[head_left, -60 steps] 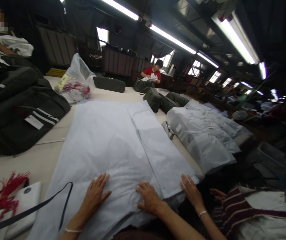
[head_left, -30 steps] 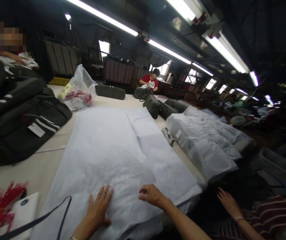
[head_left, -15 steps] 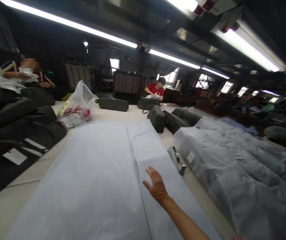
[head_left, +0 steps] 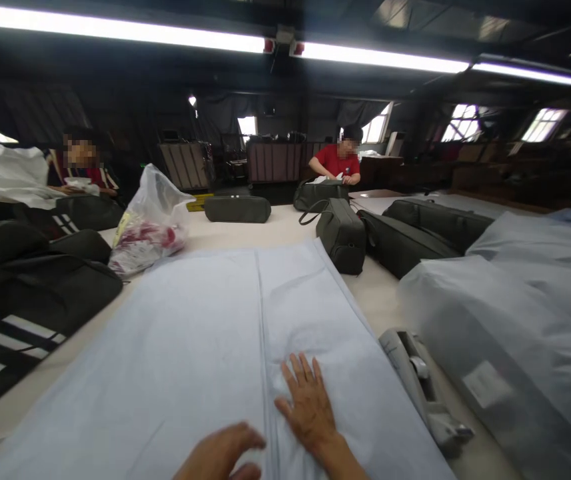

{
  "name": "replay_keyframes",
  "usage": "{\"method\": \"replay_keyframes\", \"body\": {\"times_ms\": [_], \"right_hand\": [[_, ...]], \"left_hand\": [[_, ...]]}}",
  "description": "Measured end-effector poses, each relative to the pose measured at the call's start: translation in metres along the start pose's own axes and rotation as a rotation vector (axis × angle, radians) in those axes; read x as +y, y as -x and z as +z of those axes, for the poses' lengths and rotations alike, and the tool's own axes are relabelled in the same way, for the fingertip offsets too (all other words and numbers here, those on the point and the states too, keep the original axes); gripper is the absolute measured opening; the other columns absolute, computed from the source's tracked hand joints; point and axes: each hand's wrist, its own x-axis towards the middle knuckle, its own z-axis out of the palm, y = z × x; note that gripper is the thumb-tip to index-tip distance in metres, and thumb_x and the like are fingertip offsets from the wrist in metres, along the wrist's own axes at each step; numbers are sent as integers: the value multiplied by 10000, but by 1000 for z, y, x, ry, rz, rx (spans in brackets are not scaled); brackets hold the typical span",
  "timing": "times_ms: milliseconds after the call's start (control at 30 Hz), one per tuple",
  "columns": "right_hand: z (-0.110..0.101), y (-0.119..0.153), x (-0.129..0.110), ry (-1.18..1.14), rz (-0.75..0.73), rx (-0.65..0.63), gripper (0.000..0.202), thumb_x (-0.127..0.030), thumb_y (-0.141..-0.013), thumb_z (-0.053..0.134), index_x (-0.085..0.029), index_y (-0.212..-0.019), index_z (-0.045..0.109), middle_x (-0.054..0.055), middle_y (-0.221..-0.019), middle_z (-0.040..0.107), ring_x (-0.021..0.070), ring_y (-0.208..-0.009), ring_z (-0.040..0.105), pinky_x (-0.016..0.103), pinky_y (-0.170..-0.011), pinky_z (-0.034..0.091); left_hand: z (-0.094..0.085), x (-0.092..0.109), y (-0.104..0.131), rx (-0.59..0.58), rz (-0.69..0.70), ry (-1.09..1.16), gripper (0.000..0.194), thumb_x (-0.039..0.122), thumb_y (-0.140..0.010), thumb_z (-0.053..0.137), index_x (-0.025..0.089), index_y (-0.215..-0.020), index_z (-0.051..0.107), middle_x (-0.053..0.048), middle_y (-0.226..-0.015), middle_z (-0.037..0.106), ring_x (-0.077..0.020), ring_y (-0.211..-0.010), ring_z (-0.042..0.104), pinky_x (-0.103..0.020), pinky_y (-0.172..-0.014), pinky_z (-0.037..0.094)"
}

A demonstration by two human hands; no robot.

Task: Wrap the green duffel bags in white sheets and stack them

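Observation:
A large pale translucent plastic sheet or bag (head_left: 190,320) lies flat, with a long seam running down it. My right hand (head_left: 308,403) rests palm down on the plastic just right of the seam, fingers spread. To the left of the seam, my left hand (head_left: 225,453) is over the plastic near the bottom edge, its fingers apart and slightly bent, with nothing seen in them. Beside the plastic's right edge lies a grey tape dispenser (head_left: 422,383).
Dark bags (head_left: 30,293) are piled at left, by a clear bag with red contents (head_left: 152,230). More dark bags (head_left: 342,233) stand at the far side. Plastic-wrapped goods (head_left: 525,320) fill the right. Two people (head_left: 338,160) work across the beige table (head_left: 285,230).
My left hand has come into view at the bottom. My right hand now lies flat on the plastic, lower in the picture. The view has levelled and turned.

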Motion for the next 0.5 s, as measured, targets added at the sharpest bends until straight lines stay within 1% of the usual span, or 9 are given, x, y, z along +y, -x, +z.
{"method": "replay_keyframes", "body": {"times_ms": [33,67,100,133,200,267,367,433,500], "right_hand": [[3,2,1,8,-5,10,651,-447,-910,574,-310,-1502,341,14,-1599,245,302,-1484,183,555,-1217,110],[5,3,2,16,-11,19,654,-450,-913,570,-309,-1506,332,13,-1599,244,302,-1484,181,554,-1219,105],[6,3,3,23,-13,23,668,-453,-910,576,-310,-1510,320,12,-1600,240,305,-1485,179,556,-1218,106],[6,4,4,29,-16,21,691,-454,-902,588,-318,-1516,302,8,-1602,233,310,-1484,178,563,-1215,116],[6,4,4,41,-19,3,766,-461,-875,626,-338,-1530,250,5,-1609,206,327,-1481,184,587,-1200,157],[5,4,5,56,-26,-20,834,-468,-852,653,-348,-1541,199,10,-1613,180,346,-1475,194,612,-1179,201],[5,5,5,84,-31,-17,880,-485,-834,668,-342,-1547,173,23,-1615,173,355,-1470,208,622,-1165,238],[5,6,5,102,-39,-1,885,-505,-827,668,-330,-1547,183,29,-1613,188,353,-1467,219,615,-1168,244],[4,7,5,119,-53,24,874,-529,-829,656,-312,-1544,204,36,-1609,214,349,-1465,228,607,-1174,243]], "left_hand": [[-9,13,-33,-1,195,77,392,374,-935,560,379,-1324,506,2,-1311,610,-168,-1186,581,-328,-1040,483],[-17,26,-69,61,315,140,429,327,-949,529,358,-1372,466,-21,-1363,583,-177,-1237,552,-343,-1075,457],[-25,38,-106,118,382,147,465,270,-944,519,322,-1400,446,-50,-1413,549,-194,-1284,521,-371,-1100,437],[-30,46,-142,157,395,102,473,233,-936,514,287,-1403,453,-79,-1463,501,-221,-1344,467,-420,-1132,399],[-37,54,-209,170,343,-45,519,242,-908,561,258,-1415,450,-106,-1525,421,-273,-1426,352,-518,-1169,317],[-36,48,-263,176,295,-157,539,318,-913,570,284,-1432,430,-78,-1575,339,-278,-1472,250,-547,-1196,227],[-30,21,-318,180,205,-164,564,450,-936,505,275,-1460,393,-99,-1597,282,-321,-1475,227,-586,-1172,222],[-27,-1,-341,192,118,-137,611,516,-950,431,234,-1486,346,-146,-1594,273,-360,-1461,244,-620,-1144,230],[-28,-20,-357,222,37,-117,666,563,-954,371,199,-1506,294,-172,-1587,279,-365,-1457,246,-618,-1144,215]]}}
